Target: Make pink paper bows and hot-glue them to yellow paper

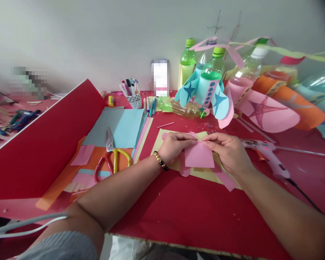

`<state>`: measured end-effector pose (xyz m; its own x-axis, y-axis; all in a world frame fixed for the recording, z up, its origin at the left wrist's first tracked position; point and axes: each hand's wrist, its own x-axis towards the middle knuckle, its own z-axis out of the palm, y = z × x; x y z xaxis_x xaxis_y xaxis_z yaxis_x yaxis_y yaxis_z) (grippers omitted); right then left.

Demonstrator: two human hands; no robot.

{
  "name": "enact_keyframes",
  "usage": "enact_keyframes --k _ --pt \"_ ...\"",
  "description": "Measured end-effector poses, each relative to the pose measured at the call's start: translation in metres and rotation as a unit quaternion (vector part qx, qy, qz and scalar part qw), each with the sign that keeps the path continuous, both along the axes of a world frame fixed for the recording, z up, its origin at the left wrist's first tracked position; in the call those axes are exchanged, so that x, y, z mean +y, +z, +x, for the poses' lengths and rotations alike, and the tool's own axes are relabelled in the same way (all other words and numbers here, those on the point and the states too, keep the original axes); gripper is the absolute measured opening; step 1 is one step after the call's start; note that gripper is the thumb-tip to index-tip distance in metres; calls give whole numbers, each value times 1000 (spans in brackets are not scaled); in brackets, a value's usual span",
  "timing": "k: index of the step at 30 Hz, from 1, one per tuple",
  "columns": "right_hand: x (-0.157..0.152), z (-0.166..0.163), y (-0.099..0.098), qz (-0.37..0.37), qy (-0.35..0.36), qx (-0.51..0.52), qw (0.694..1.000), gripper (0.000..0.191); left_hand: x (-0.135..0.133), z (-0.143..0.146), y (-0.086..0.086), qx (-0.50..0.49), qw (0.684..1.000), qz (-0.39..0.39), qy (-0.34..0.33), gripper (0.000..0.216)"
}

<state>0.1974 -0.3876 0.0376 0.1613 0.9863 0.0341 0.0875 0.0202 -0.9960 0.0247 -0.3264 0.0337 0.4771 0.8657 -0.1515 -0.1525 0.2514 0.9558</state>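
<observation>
**While Both Hands Pinch Pink Paper**

The left hand point(174, 146) and right hand point(226, 151) pinch the top edge of a pink paper square point(199, 155) over a yellow card point(158, 153) on the red tabletop point(206, 213). Scissors point(111, 159) lie leftward, a hot glue gun point(268, 155) rightward; a card point(160, 77) by the wall is too blurred to read.

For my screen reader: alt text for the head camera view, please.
Left hand and right hand pinch a pink paper square over yellow card on a red table, between scissors and a glue gun, decorated bottles behind.
</observation>
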Motion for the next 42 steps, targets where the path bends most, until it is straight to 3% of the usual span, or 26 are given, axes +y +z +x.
enact_keyframes --k 6,14,22,28,35,42 --pt "0 1 -1 -6 2 29 1000 6 -1 0 3 -12 999 -43 0 20" --pt "0 2 0 -2 3 -9 1000 7 0 -1 4 -6 999 -45 -5 18" --pt "3 6 -5 -51 22 -76 996 21 1 -1 0 38 999 23 -1 15" --pt "3 8 -3 -47 27 -146 988 22 2 -1 -5 64 996 57 -8 20" --pt "2 8 -2 -35 32 -156 987 20 3 -3 -6 104 988 107 -48 23" --pt "2 4 -2 -60 36 -149 986 27 3 -2 -8 101 989 99 -51 21"
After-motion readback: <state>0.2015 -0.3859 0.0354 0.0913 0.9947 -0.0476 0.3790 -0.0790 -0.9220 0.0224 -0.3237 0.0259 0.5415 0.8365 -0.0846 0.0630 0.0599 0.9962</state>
